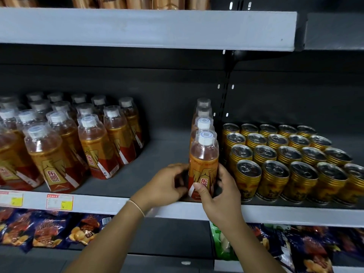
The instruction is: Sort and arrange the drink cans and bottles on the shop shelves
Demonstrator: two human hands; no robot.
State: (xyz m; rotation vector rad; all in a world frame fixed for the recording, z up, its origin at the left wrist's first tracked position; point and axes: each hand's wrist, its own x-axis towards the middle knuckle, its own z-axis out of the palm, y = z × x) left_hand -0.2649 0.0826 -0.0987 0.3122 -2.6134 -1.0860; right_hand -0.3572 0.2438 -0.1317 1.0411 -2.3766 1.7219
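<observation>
Your left hand (167,184) and right hand (218,192) grip the white-capped orange plastic bottle (203,164) at the grey metal shelf's (98,201) front lip. There is open room left of your left hand, ribbed gold cans (291,154) crowd your right, and matching bottles (203,123) queue behind.

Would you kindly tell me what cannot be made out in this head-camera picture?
Head view, price tags: print too small, blurred.
Rear bottles in the row: labels hidden by the front bottle.
Front bottle's lower label: partly covered by the right hand.
Leftmost bottles: cut by the left edge.
Rightmost can: cut by right edge.
</observation>
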